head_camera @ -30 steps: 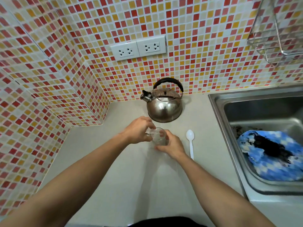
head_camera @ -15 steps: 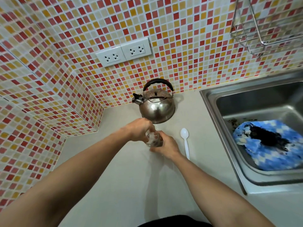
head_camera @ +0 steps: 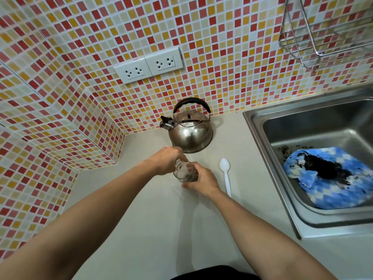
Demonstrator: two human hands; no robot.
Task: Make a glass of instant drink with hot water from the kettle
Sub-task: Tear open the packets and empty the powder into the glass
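A small clear glass point(head_camera: 184, 173) stands on the beige counter point(head_camera: 153, 223) in front of the steel kettle point(head_camera: 190, 134). Something dark brown lies low in the glass on its right side. My right hand point(head_camera: 201, 181) wraps the glass from the right and front. My left hand point(head_camera: 167, 160) is curled against the glass's far-left rim, fingers closed; whether it pinches anything small there is hidden. The kettle has a black handle, and its spout points left. A white plastic spoon point(head_camera: 226, 176) lies on the counter just right of my right hand.
A steel sink point(head_camera: 262, 136) fills the right side, with a blue checked cloth point(head_camera: 333, 184) stained black inside it. A wire rack point(head_camera: 323, 37) hangs top right. Two wall sockets point(head_camera: 149, 67) sit above the kettle. A tiled wall corner juts out on the left.
Both hands stay on the glass. My left hand has tipped closer over the rim, and brown matter now shows inside the glass. The view has shifted slightly to the right.
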